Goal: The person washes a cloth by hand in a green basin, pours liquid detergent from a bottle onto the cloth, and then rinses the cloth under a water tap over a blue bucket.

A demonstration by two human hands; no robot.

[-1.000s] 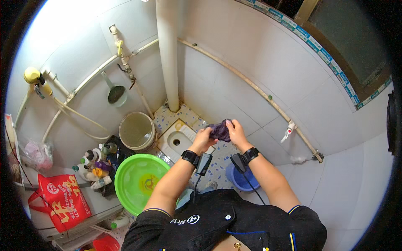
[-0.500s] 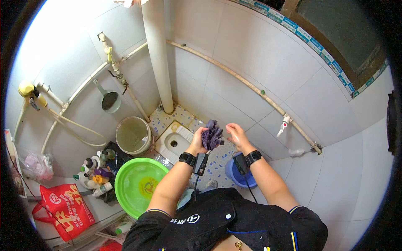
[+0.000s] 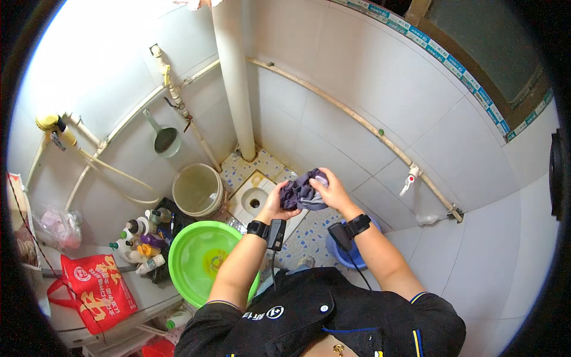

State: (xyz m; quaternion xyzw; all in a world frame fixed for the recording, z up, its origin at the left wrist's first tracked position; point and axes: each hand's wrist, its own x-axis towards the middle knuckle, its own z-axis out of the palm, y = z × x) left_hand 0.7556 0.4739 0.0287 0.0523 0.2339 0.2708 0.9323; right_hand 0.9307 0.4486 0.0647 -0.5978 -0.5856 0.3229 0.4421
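Note:
Between my two hands is a bunched dark purple cloth [image 3: 302, 191], with a paler greyish part showing at its right side. My left hand [image 3: 275, 204] is closed on the cloth's left side. My right hand [image 3: 333, 193] grips it from the right, thumb over the top. The cloth is crumpled, so what kind of garment or rag it is cannot be made out. It is held in the air over the floor, just right of the squat toilet [image 3: 262, 195]. Below my right wrist stands a blue bucket [image 3: 344, 254], partly hidden by the forearm.
A green basin [image 3: 189, 262] sits beside my left forearm, with a whitish bucket [image 3: 198, 189] beyond it. Several bottles [image 3: 143, 241] and a red bag [image 3: 98, 291] are at the left. A dipper [image 3: 165, 140] hangs by the pipes; a tap [image 3: 410, 180] juts from the right wall.
My right hand has moved left and taken hold of the cloth, which was in my left hand alone. The cloth is spread wider, showing its paler part. The view has shifted slightly.

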